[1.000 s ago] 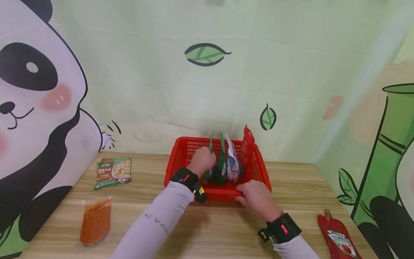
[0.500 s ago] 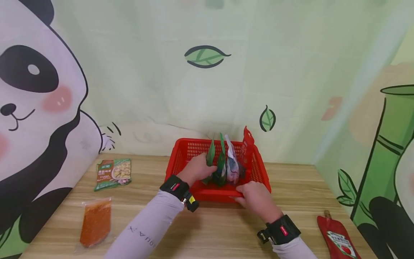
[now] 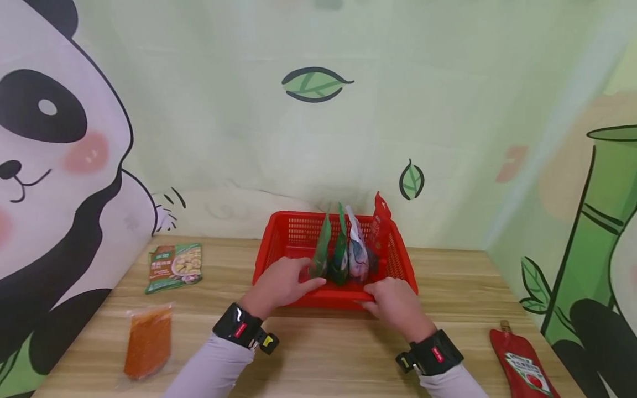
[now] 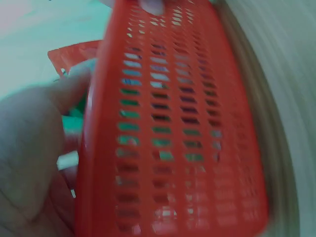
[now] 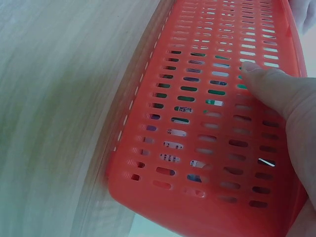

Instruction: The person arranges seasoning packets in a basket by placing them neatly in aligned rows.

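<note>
A red perforated plastic basket (image 3: 318, 301) stands on the table against the back wall. Several food pouches stand upright inside: a green pouch (image 3: 322, 249) leftmost, a darker green pouch (image 3: 340, 260), a white pouch (image 3: 358, 254) and a red pouch (image 3: 380, 226). My left hand (image 3: 280, 283) is over the basket's front left rim, fingers loosely extended and holding nothing, near the leftmost pouch. With my right hand (image 3: 396, 305) I grip the front rim towards its right end. In the right wrist view, the thumb (image 5: 269, 86) presses the basket's outer wall; the other fingers are mostly hidden.
On the table's left lie a green-and-brown food packet (image 3: 174, 267) and a clear bag of orange-red sauce (image 3: 147, 342). A red ketchup pouch (image 3: 523, 362) with a spout lies at the right front. A printed cloth backdrop (image 3: 224, 138) rises behind the table.
My left hand has let go of the leftmost green pouch and drawn back left and towards me, to the front rim. The right hand stays on the rim.
</note>
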`<state>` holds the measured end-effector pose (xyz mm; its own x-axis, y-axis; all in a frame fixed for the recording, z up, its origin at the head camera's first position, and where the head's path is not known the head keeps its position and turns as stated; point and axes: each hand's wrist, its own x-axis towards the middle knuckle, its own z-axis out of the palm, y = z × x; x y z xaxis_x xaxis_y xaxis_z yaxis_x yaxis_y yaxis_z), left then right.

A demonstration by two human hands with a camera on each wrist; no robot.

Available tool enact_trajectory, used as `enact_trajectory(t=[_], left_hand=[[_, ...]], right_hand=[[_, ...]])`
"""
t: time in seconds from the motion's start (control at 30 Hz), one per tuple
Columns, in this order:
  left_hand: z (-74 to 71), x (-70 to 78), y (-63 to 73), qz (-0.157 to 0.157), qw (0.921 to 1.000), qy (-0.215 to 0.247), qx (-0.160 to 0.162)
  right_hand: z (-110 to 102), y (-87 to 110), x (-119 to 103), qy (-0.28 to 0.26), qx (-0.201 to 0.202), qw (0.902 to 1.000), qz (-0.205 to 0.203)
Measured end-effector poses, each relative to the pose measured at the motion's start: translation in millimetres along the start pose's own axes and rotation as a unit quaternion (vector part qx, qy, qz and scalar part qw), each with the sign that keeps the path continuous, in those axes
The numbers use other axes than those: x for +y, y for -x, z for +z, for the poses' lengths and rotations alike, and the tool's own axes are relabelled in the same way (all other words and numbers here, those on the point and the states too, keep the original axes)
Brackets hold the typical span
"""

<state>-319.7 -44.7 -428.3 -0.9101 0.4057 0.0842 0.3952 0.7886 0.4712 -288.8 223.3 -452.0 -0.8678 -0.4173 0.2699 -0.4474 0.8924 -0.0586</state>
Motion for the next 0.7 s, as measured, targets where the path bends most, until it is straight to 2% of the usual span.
enact_trajectory(t=[0.1, 0.2, 0.33, 0.43, 0.7], left_hand=[[3.0, -7.3, 10.4, 0.049, 0.9973, -0.055, 0.007], [4.6, -12.3, 17.7, 0.081, 0.9896, -0.118, 0.017], [6.5, -17.6, 23.2, 0.103, 0.9795, -0.171, 0.026], [10.5, -22.1, 24.6, 0.115, 0.9742, -0.191, 0.036], [25.7, -31.2, 23.4, 0.13, 0.9539, -0.251, 0.1]], right_hand=[[1.3, -1.1, -0.6, 0.003, -0.003, 1.0, -0.003], [1.9, -1.0, -0.4, 0.006, -0.007, 1.0, 0.003], [1.2, 0.6, -0.9, 0.002, -0.012, 0.9998, 0.017], [-0.1, 1.7, -1.7, 0.001, -0.015, 0.9997, 0.021], [1.9, 1.6, -0.7, 0.009, 0.003, 0.9999, 0.006]])
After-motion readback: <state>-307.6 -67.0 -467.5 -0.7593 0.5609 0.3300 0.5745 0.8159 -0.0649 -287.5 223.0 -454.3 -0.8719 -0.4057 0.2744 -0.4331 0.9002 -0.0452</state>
